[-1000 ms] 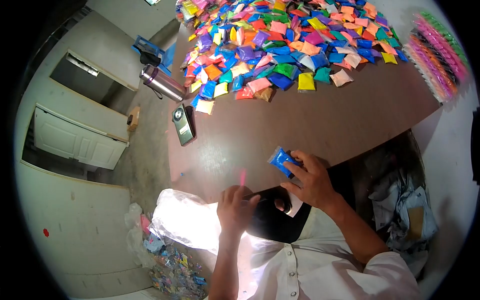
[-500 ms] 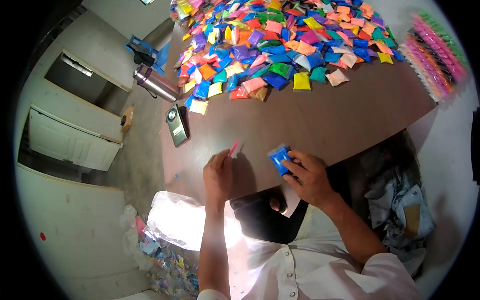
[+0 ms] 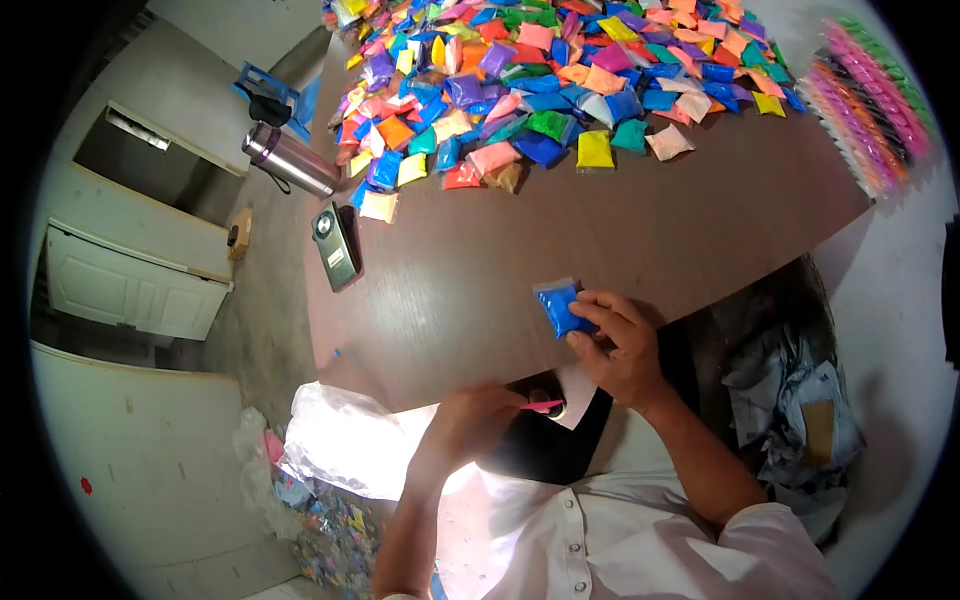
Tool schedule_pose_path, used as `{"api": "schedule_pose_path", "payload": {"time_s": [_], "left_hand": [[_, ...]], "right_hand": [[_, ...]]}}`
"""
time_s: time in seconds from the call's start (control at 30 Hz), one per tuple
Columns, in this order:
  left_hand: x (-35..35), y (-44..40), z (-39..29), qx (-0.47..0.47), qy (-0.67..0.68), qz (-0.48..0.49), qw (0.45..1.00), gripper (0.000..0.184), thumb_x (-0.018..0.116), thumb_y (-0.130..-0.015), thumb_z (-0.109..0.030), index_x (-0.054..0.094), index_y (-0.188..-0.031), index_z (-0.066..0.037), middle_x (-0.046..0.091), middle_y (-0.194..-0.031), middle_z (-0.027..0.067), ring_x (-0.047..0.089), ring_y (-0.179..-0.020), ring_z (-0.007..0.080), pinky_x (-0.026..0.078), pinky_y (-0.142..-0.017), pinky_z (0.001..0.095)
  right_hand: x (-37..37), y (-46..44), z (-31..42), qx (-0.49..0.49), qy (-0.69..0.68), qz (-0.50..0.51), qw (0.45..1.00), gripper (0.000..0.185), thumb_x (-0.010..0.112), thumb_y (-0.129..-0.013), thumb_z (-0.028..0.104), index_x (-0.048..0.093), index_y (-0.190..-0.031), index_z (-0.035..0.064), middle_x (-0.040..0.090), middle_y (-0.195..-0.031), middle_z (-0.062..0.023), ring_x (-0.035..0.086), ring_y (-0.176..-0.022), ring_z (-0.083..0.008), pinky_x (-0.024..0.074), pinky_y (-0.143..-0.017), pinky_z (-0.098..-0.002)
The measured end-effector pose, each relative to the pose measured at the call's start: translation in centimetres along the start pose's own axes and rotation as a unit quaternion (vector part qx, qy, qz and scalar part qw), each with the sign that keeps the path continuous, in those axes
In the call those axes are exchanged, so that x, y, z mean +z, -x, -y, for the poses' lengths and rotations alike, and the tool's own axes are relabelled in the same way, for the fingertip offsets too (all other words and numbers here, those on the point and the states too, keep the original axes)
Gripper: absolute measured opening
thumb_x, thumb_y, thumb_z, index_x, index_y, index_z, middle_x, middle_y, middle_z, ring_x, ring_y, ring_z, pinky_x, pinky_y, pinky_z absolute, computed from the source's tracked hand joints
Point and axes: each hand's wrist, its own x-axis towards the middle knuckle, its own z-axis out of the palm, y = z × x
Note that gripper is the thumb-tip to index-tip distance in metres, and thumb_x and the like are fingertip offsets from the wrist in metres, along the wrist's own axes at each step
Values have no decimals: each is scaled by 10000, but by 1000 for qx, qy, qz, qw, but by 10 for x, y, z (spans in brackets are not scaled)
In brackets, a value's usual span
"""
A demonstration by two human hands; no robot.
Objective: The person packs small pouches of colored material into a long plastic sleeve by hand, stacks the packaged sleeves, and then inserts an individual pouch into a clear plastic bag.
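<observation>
My right hand (image 3: 622, 350) pinches a small clear packet of bright blue material (image 3: 557, 308) by its right side, just above the table near its front edge. My left hand (image 3: 478, 418) is lower, at the table's front edge over my lap, and somewhat blurred. From its fingers a thin pink strip (image 3: 542, 406) points right, beneath the blue packet and apart from it. The strip's exact kind is not clear.
Many coloured packets (image 3: 530, 100) cover the far part of the brown table (image 3: 450, 260). A phone (image 3: 335, 248) and a steel flask (image 3: 290, 158) stand on the left. Bundled coloured strips (image 3: 865, 110) lie at the right. Plastic bags (image 3: 340, 440) sit below left.
My left hand has swung down and right with the pink strip, from above the table to its front edge. My right hand keeps the blue packet in nearly the same place. The view has shifted slightly.
</observation>
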Motion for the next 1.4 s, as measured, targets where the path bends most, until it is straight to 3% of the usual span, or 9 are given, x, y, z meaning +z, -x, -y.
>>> {"api": "schedule_pose_path", "payload": {"time_s": [0.2, 0.5, 0.6, 0.77, 0.97, 1.07, 1.13, 1.27, 1.4], "left_hand": [[-2, 20, 6, -152, 180, -159, 959, 120, 736, -972, -3, 786, -1081, -6, 767, -937, 129, 772, -919, 195, 605, -784, 330], [20, 26, 7, -167, -50, -274, 946, 86, 754, -934, -6, 760, -1004, -55, 756, -844, 147, 754, -721, 302, 587, -659, 377], [17, 25, 4, -160, -97, -307, 933, 108, 754, -933, -15, 768, -1029, -64, 744, -808, 146, 749, -697, 300, 577, -640, 386], [17, 24, 4, -205, -87, -285, 932, 116, 765, -947, -42, 765, -1063, -51, 744, -813, 157, 752, -705, 292, 573, -640, 382], [42, 1, 1, -153, -5, -341, 928, 105, 772, -974, -75, 764, -1074, -45, 752, -858, 155, 760, -724, 281, 582, -667, 383], [45, -20, -22, -141, 27, -350, 926, 97, 771, -986, -81, 764, -1071, -35, 763, -923, 152, 763, -750, 286, 589, -679, 390], [50, -31, -24, -115, 59, -345, 930, 75, 749, -1001, -35, 742, -1054, 18, 756, -912, 147, 711, -745, 178, 547, -672, 310], [58, -43, -15, -83, 56, -356, 929, 91, 766, -999, -49, 747, -1050, 23, 755, -869, 143, 726, -732, 198, 562, -675, 313], [56, -51, -9, -101, 34, -341, 934, 100, 786, -990, -65, 755, -1025, 24, 748, -823, 146, 721, -702, 211, 560, -660, 322]], "right_hand": [[-7, -6, 3, -6, -22, -20, 1000, 309, 793, -943, 18, 736, -1246, -8, 716, -1269, -139, 737, -926, -183, 607, -756, -279], [3, -6, 3, 74, -84, -75, 991, 278, 720, -1018, 80, 719, -1289, 17, 783, -1017, -139, 733, -841, -162, 587, -742, -297], [-1, -8, 13, 93, 8, -30, 995, 307, 707, -1025, 98, 703, -1323, 26, 784, -997, -179, 776, -847, -220, 600, -753, -321], [6, -4, 16, 72, 125, -54, 988, 222, 737, -995, 211, 724, -1147, 49, 784, -898, -173, 778, -814, -381, 617, -731, -431], [4, -3, 32, 100, 211, 31, 972, 195, 776, -956, 247, 694, -953, 70, 762, -819, -150, 764, -757, -388, 613, -699, -457], [5, -1, 33, 103, 227, 32, 968, 243, 821, -921, 270, 725, -1017, 69, 763, -941, -142, 763, -828, -371, 616, -731, -453], [5, -2, 37, 48, 216, 13, 975, 265, 837, -902, 269, 741, -1063, 80, 743, -1018, -127, 753, -890, -350, 616, -761, -444], [5, 2, 21, -88, 238, 70, 965, 358, 862, -854, 243, 776, -1182, 130, 676, -1175, -79, 706, -1032, -286, 611, -837, -406], [5, 3, 13, -97, 217, 57, 970, 341, 857, -839, 214, 786, -1165, 148, 683, -1142, -63, 703, -1024, -275, 610, -836, -391]]}}
